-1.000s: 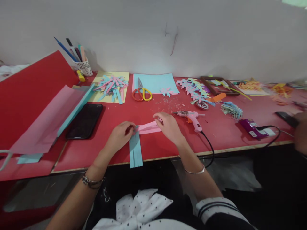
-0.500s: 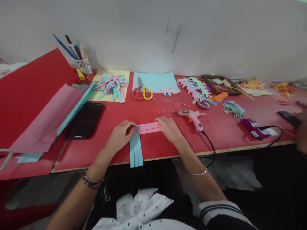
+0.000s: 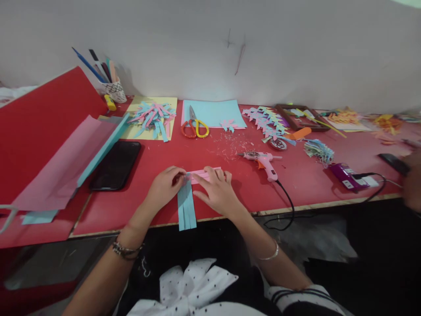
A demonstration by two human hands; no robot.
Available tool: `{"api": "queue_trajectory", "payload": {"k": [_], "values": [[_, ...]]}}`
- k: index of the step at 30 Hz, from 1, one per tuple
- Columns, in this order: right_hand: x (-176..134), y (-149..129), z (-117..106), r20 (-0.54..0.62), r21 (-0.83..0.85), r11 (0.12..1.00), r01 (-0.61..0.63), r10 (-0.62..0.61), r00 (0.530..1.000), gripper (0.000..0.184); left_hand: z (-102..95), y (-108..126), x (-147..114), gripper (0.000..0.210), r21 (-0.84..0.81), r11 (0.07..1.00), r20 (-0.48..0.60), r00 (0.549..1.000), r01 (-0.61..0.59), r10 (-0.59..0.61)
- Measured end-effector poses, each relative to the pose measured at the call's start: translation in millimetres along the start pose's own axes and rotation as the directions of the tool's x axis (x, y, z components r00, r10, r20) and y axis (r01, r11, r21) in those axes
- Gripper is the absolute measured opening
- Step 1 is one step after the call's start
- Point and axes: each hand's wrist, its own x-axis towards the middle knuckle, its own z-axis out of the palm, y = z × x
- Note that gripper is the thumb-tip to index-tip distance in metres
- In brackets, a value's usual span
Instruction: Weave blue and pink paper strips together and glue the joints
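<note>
Pink paper strips (image 3: 215, 170) lie sideways on the red table, crossing the top ends of light blue paper strips (image 3: 186, 206). The blue strips hang down towards the table's front edge. My left hand (image 3: 166, 184) is closed in a pinch at the corner where the two colours meet. Over the pink strips rests my right hand (image 3: 215, 186), its fingers spread and its fingertips close to that same corner. My right fingers cover part of the pink strips.
A pink glue gun (image 3: 263, 162) with a black cord lies to the right. Scissors (image 3: 194, 125) rest on blue sheets (image 3: 213, 109) behind. A black phone (image 3: 115, 166) is at left, near a pen cup (image 3: 115, 90). A co-worker's hand (image 3: 412, 184) shows at far right.
My right hand has slid left along the pink strips from their right end towards the corner, and its fingers have spread. My left hand stays at the corner.
</note>
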Motion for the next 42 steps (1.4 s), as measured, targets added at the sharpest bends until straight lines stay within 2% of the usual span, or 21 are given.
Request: {"api": "queue_trajectory", "payload": {"k": [4,10,20,22,26,30,32,38,42], "values": [[-4.9,-3.4,4.2,0.039,0.012,0.999,-0.05,0.049,0.998,0.047,0.0,-0.7,0.2,0.019,0.019,1.0,-0.006,1.0,-0.008,0.008],[-13.2,13.3,-1.6,0.065,0.017,0.982,-0.19,0.189,0.98,0.043,-0.2,-0.8,0.1,0.018,0.029,1.0,-0.005,1.0,0.012,-0.011],[-22.2,30.2,-2.6,-0.046,-0.008,0.928,-0.372,0.372,0.927,0.038,-0.3,0.0,-0.8,0.016,0.013,1.0,-0.004,1.0,0.025,-0.025],[-20.2,25.5,-2.0,-0.073,0.004,0.932,-0.362,0.362,0.929,0.039,-0.9,0.0,0.0,0.016,-0.009,1.0,-0.006,1.0,0.02,-0.02],[-12.0,6.1,0.9,-0.1,0.043,0.967,-0.252,0.255,0.962,0.045,-3.4,-0.3,1.7,0.015,-0.084,0.996,0.027,1.0,0.016,-0.014],[-5.3,-8.9,4.2,-0.075,0.069,0.987,-0.143,0.148,0.986,0.042,-4.9,-0.6,2.0,0.014,-0.14,0.99,0.046,0.999,0.029,-0.023],[-5.2,-9.3,5.1,-0.061,0.08,0.987,-0.139,0.144,0.988,0.041,-4.9,-0.6,1.7,0.013,-0.142,0.989,0.044,0.999,0.037,-0.031],[-20.6,15.4,6.5,-0.106,0.054,0.933,-0.356,0.359,0.927,0.035,-4.0,-0.6,1.7,0.017,-0.094,0.995,0.08,0.997,0.031,-0.024],[-34.6,30.9,9.2,-0.2,0.065,0.893,-0.444,0.448,0.871,0.034,-4.9,-0.2,6.9,0.027,0.105,0.994,0.061,0.998,-0.04,0.033]]}}
